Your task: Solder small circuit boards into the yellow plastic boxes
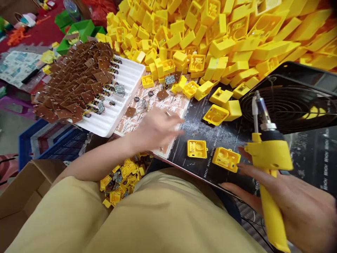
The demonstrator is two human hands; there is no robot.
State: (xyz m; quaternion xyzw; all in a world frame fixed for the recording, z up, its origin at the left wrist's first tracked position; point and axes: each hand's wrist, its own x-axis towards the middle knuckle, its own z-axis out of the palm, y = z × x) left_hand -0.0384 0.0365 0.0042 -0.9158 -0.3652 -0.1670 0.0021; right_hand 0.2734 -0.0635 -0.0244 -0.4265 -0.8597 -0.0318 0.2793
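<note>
My right hand (pixel 289 200) is closed round the handle of a yellow soldering gun (pixel 272 182), its metal tip pointing up and away. Fingertips of that hand reach the right edge of an open yellow plastic case (pixel 226 159) on the dark mat. A second yellow case (pixel 197 149), with fittings inside, lies just to the left. My left hand (pixel 160 128), blurred by motion, hovers over the printed sheet (pixel 123 123) with its fingers apart, and I see nothing held in it. Near it lie small brown circuit boards (pixel 130 112) and a round black part (pixel 151 93).
A white ribbed tray (pixel 116 121) bears a heap of brown boards (pixel 76 77) at left. Yellow cases (pixel 181 31) pile up across the back. A black fan (pixel 279 102) stands at right. Below the table edge sit a cardboard box (pixel 28 189) and loose yellow parts (pixel 121 181).
</note>
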